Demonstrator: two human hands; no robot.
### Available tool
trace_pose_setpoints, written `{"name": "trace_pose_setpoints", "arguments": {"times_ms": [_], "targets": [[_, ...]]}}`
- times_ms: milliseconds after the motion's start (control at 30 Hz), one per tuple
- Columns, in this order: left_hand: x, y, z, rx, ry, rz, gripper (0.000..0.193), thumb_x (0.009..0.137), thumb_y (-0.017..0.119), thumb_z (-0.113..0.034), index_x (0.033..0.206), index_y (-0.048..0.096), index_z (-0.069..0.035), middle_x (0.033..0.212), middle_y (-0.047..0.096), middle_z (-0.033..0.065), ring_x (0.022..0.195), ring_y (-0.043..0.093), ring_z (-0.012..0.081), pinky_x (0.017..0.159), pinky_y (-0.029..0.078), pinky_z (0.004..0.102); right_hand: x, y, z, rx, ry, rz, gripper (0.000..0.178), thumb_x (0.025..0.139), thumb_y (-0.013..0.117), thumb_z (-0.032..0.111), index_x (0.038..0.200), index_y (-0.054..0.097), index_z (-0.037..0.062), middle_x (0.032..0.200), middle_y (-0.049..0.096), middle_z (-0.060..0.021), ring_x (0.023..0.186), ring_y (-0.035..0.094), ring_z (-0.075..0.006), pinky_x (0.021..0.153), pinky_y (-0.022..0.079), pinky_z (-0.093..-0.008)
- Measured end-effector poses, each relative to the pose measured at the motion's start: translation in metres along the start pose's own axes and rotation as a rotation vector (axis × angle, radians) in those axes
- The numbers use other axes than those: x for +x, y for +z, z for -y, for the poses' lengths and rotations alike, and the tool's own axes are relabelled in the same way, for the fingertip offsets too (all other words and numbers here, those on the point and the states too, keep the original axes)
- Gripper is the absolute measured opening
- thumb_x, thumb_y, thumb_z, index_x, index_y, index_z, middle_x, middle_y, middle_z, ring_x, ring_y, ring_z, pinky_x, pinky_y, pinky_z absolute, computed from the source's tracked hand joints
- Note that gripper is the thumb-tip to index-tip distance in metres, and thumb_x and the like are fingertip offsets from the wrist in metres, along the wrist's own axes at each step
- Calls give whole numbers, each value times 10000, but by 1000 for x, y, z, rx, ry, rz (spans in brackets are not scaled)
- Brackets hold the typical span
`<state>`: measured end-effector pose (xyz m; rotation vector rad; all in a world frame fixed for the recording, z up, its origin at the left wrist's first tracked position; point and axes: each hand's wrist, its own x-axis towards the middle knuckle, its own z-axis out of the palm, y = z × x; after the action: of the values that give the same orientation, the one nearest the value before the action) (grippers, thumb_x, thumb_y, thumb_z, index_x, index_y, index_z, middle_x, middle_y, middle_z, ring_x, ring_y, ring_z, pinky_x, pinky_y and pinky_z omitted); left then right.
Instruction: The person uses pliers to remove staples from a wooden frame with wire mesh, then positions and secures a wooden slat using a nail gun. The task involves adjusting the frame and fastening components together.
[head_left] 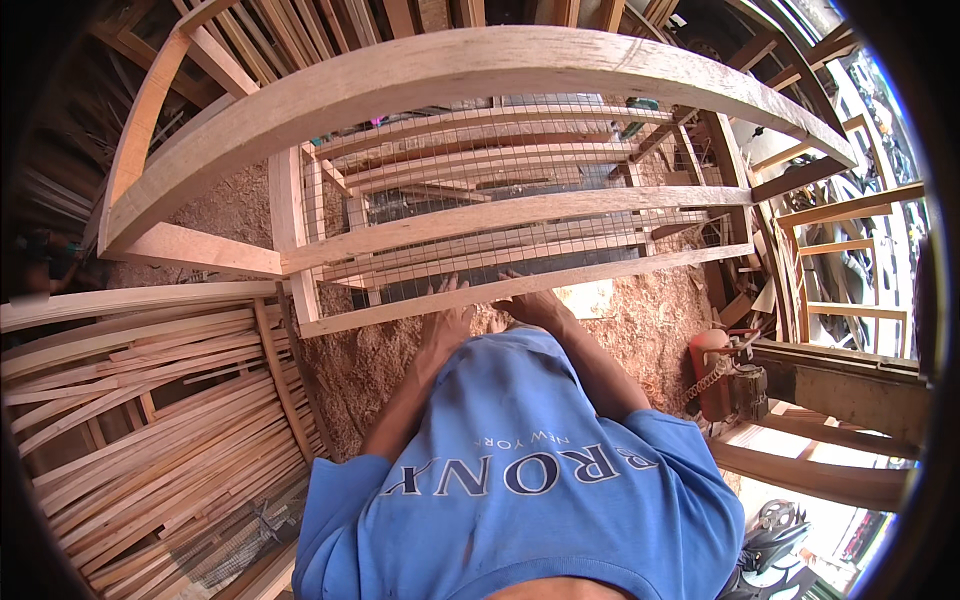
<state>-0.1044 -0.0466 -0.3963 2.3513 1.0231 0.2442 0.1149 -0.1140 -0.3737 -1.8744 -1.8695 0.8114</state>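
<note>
A large pale wooden frame (600, 272), built like a cage with wire mesh (430, 245), stands tilted in front of me. Its broad top rail bows across the upper part of the view. My left hand (447, 318) is closed around the lowest near rail, and its fingertips show beyond the wood. A short way to the right, my right hand (537, 305) grips the same rail with its fingers over it. Part of each hand is hidden by the rail. Through the mesh, more wooden slats and a dark flat surface are visible.
Stacked thin wood strips (170, 400) fill the left side. Sawdust and shavings (345, 385) cover the floor. At the right are a reddish tank-like machine (712, 375) with a coiled hose and a wooden bench (850, 400). Other wooden frames (855, 245) stand beyond, and a motorbike (775, 550) lower right.
</note>
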Motion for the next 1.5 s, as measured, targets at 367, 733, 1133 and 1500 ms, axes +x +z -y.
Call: {"name": "trace_pose_setpoints", "arguments": {"times_ms": [367,733,1133,1500], "targets": [[-34,-157,-91,-247,771,-520,302,892,633,-4,1188,673,-49,1128,702,109,1051,686,266,918,534,421,-85,-176,163,300,-164,-302,295,951,688,196,1186,690,17,1085,726,-145,976,708,-329,856,561,-423],[-1,-257,-104,202,546,-39,677,962,572,-564,1311,616,13,1324,650,184,1256,597,307,1087,434,495,-42,-156,214,-553,44,-553,587,908,623,585,1114,745,49,1035,737,-103,1064,643,-263,1022,384,-455],[-4,-252,-104,360,484,91,669,973,575,-543,1431,512,-59,1477,539,144,1409,448,277,1213,289,512,-34,-149,221,-489,273,-436,680,951,558,615,1233,677,8,1229,693,-175,1211,609,-322,1100,391,-465],[-7,-251,-105,379,562,26,761,953,546,-613,1461,468,-52,1547,451,156,1475,362,314,1218,248,549,-11,-115,187,-457,279,-682,653,986,443,621,1049,728,38,1091,703,-150,1169,624,-309,1070,362,-535]]}}
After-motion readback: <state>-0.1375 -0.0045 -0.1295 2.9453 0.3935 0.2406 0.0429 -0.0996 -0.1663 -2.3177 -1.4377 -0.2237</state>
